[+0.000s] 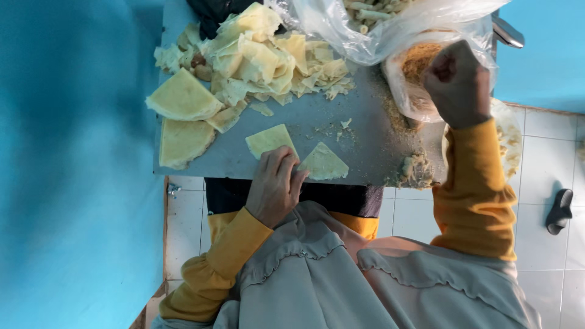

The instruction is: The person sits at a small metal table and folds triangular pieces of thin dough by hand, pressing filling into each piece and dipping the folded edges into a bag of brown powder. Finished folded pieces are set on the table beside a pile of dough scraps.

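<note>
Head view: the left hand [275, 183] lies flat, fingers loosely together, at the near edge of the grey board [359, 149], its fingertips pressing on the meeting corners of two pale yellow wrapper pieces: a squarish piece [268, 139] just beyond the fingers toward the board's far edge, and a triangle [326, 163] touching the hand on the side nearer the right hand. The hand clamps nothing; it only pins the sheets down. The squarish piece runs its long side slantwise across the board, away from the wrist, so the left hand is by far the nearer to both. The right hand [458, 82] is well apart, at the board's far right corner, curled into a closed fist over the mouth of a plastic bag of brown crumbs [417, 64]; what, if anything, the fist holds I cannot tell. Spilled crumbs [414, 169] lie on the board's near right edge, between the two hands. Toward the board's left end sit two larger folded sheets [183, 119], and beyond them, along the far edge, a heap of torn wrappers [268, 58]. A second clear bag [365, 21] with rolled pieces lies past the far edge. Nothing stands between the left hand and its two pieces.
</note>
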The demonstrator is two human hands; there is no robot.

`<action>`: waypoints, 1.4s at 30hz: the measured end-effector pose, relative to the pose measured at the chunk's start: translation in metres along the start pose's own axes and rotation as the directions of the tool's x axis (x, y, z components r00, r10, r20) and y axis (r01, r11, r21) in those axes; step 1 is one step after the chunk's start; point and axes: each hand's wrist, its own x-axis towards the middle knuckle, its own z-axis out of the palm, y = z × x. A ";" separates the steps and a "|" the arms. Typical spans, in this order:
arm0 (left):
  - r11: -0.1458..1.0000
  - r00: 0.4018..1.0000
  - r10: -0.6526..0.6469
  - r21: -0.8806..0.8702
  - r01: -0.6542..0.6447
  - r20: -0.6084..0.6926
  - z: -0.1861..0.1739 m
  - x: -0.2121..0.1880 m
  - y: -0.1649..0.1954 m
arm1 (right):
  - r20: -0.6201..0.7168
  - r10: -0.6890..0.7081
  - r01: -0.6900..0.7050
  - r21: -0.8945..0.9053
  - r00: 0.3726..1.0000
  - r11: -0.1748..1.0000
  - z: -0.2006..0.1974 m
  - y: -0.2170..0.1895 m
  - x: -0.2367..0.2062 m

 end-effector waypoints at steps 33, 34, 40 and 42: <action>0.980 0.990 -0.130 -0.143 0.137 0.059 0.013 -0.016 0.027 | 0.129 -0.053 0.063 -0.073 0.990 0.995 0.093 -0.173 -0.106; 0.983 0.992 -0.109 -0.139 0.117 0.067 0.012 -0.017 0.025 | 0.144 -0.012 0.015 -0.022 0.990 1.000 0.091 -0.175 -0.105; 0.991 0.994 -0.057 -0.115 0.068 0.096 0.008 -0.018 0.022 | 0.214 0.079 -0.120 0.187 0.974 0.975 0.085 -0.182 -0.101; 0.993 0.993 -0.045 -0.105 0.056 0.110 0.006 -0.018 0.022 | 0.227 0.112 -0.159 0.200 0.967 0.967 0.085 -0.185 -0.100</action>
